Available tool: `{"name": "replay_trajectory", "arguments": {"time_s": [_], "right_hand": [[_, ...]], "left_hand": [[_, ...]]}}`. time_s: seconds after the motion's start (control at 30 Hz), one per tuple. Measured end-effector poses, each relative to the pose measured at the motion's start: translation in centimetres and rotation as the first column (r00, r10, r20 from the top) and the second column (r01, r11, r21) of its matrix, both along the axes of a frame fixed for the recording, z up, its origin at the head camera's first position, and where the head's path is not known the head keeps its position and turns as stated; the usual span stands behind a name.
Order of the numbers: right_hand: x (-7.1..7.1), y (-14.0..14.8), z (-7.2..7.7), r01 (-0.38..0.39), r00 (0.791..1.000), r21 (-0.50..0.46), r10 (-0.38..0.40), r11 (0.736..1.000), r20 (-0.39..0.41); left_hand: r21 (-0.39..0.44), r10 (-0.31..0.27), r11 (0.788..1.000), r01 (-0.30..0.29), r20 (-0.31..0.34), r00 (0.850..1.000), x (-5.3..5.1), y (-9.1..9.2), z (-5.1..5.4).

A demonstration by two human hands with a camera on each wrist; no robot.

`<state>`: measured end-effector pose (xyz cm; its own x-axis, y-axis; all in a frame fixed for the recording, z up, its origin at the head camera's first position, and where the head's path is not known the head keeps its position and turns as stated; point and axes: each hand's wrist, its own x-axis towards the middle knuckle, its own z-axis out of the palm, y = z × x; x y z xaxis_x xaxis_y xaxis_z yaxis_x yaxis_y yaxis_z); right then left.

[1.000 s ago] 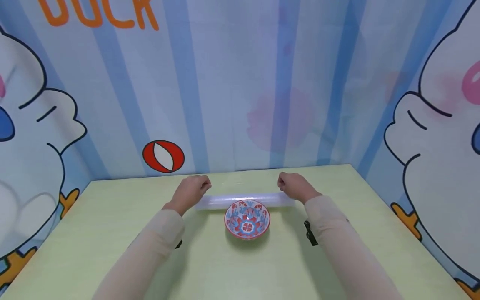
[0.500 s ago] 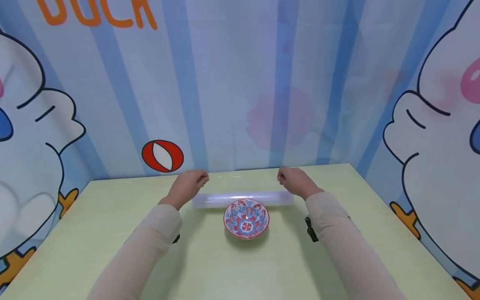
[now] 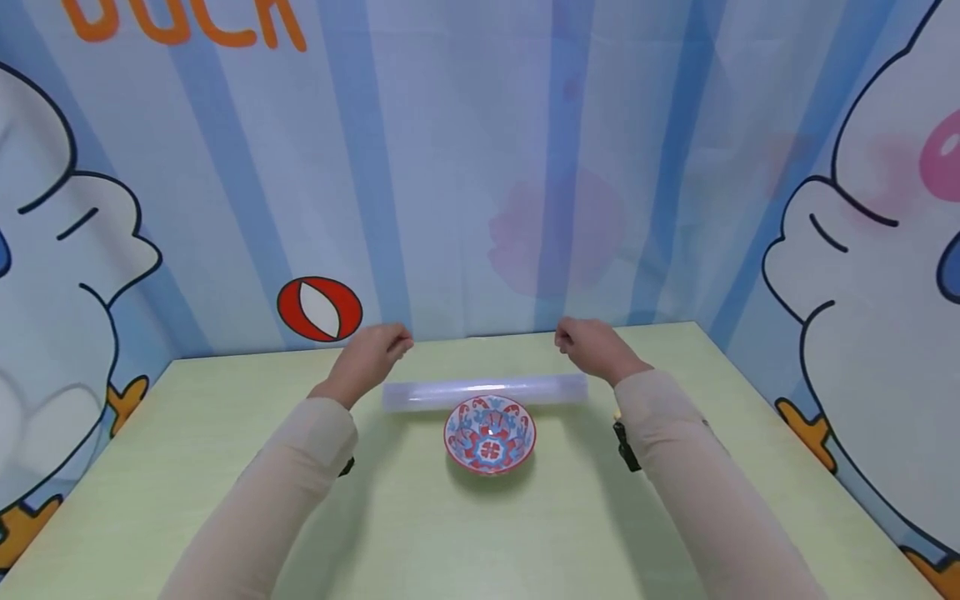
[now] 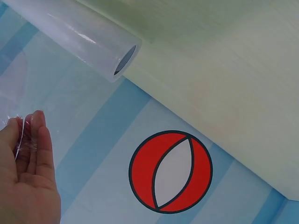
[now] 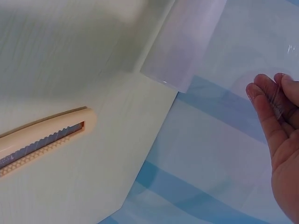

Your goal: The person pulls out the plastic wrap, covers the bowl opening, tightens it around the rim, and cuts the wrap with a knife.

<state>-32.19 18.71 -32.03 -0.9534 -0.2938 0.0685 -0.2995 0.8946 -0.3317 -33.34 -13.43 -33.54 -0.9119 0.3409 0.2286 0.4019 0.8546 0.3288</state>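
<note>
Two hands (image 3: 366,360) (image 3: 597,348) pinching clear film (image 5: 292,48), pale green table (image 3: 491,533), blue-striped backdrop (image 3: 465,192)

Soft, even light filled the head view; blurry-edged shadows lay on the desk (image 3: 480,542), one at the near side of the bowl (image 3: 491,435). Glare streaked the plastic roll (image 3: 435,396). The wrist views were dimmer and softer, slightly hazy.

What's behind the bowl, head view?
The roll, running crosswise, then more table. The bowl covers a bit of the roll's near edge, so whether they touch can't be seen.
</note>
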Motion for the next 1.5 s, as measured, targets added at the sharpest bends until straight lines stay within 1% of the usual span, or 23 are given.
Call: {"name": "replay_trajectory", "arguments": {"time_s": [0.1, 0.23, 0.33, 0.6, 0.83, 1.13, 1.37, 1.5], "right_hand": [[0.0, 0.0, 0.3, -0.004, 1.0, -0.012, 0.004, 1.0, -0.001], [0.1, 0.1, 0.7, -0.015, 1.0, -0.026, 0.014, 1.0, -0.024], [0.2, 0.2, 0.8, -0.02, 0.999, -0.025, 0.019, 0.999, -0.04], [0.3, 0.3, 1.1, -0.022, 0.999, -0.018, 0.021, 1.0, -0.048], [0.2, 0.3, 1.5, -0.02, 0.998, -0.016, 0.019, 1.0, -0.058], [-0.3, 0.3, 2.2, -0.037, 0.996, -0.011, 0.036, 0.999, -0.086], [-0.2, 0.3, 2.9, -0.02, 0.997, -0.029, 0.018, 0.999, -0.068], [-0.2, 0.2, 3.2, -0.015, 0.998, -0.029, 0.013, 0.999, -0.065]], "left_hand": [[-0.001, 0.001, 1.0, -0.001, -0.014, 1.0, -0.1, -0.1, 0.5], [0.0, 0.003, 1.0, -0.003, -0.034, 0.999, -0.3, -0.2, 0.9], [0.002, 0.004, 1.0, -0.004, -0.042, 0.999, -0.4, -0.1, 1.1], [-0.007, -0.004, 1.0, 0.003, -0.053, 0.999, -0.3, -0.1, 1.5], [-0.018, -0.02, 1.0, 0.019, -0.082, 0.996, -0.5, -0.1, 2.1], [-0.011, -0.012, 1.0, 0.011, -0.065, 0.998, -0.5, -0.4, 3.3], [-0.01, -0.024, 1.0, 0.023, -0.073, 0.997, -0.9, -0.4, 3.7], [-0.003, -0.024, 1.0, 0.024, -0.08, 0.997, -0.8, -0.5, 4.0]]}}
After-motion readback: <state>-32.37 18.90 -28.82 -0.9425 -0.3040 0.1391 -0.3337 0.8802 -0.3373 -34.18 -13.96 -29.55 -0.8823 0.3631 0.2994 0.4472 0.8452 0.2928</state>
